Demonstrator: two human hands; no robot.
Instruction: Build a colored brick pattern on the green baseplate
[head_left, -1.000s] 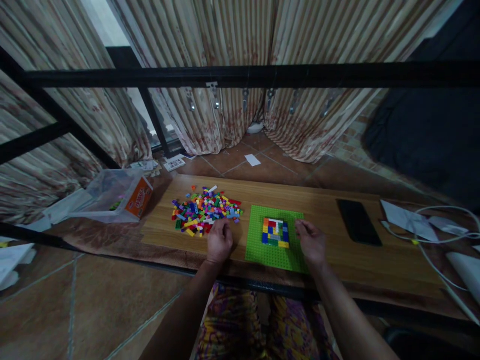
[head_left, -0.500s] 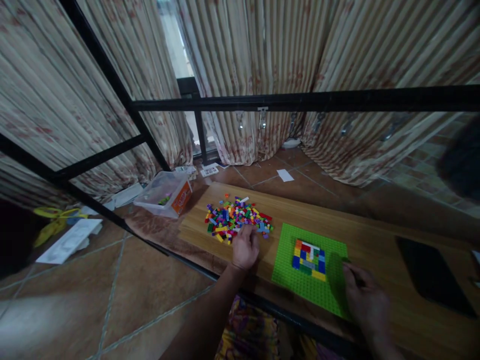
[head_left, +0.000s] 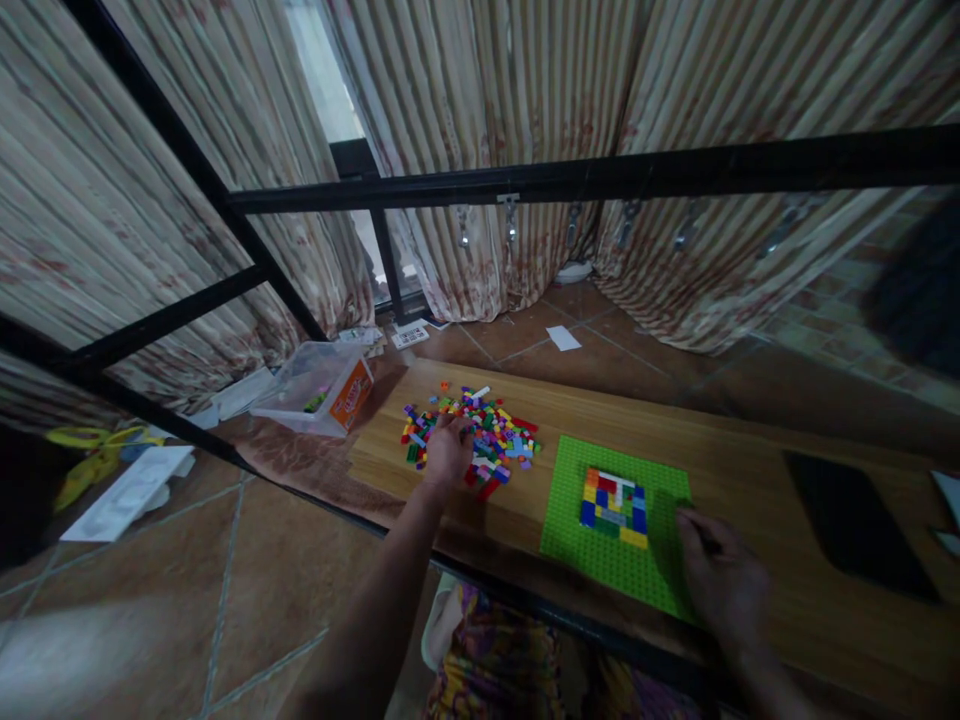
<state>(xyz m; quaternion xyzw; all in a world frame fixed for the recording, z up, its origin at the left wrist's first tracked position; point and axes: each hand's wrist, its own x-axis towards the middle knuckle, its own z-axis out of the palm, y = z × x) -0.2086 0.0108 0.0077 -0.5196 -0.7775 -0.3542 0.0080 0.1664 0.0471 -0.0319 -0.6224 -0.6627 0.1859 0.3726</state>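
Nearest the camera, patterned cloth [head_left: 487,670] covered the person's lap below the worktop's [head_left: 750,470] front edge. The right hand [head_left: 721,580] rested on the near right corner of the green baseplate [head_left: 570,520], fingers curled loosely against it; whether they pinched anything could not be told. In the middle of that baseplate sat a small flat block of bricks [head_left: 614,507] in blue, yellow, red, white and green, pressed onto the studs and apart from the right hand. To the left, the left hand [head_left: 447,450] lay palm down on the pile of loose coloured bricks [head_left: 480,435], fingers bent into the heap; its grip on any single brick was hidden. The pile lay just beside the baseplate on the wooden surface. A dark flat phone-like slab [head_left: 851,520] lay well to the right. Past the worktop's left end, a clear plastic box with an orange label [head_left: 319,388] stood on the tiled floor [head_left: 225,560], with papers [head_left: 127,495] near it. Farther off, a black metal frame [head_left: 600,175] crossed the view, and striped curtains [head_left: 487,120] hung behind it.
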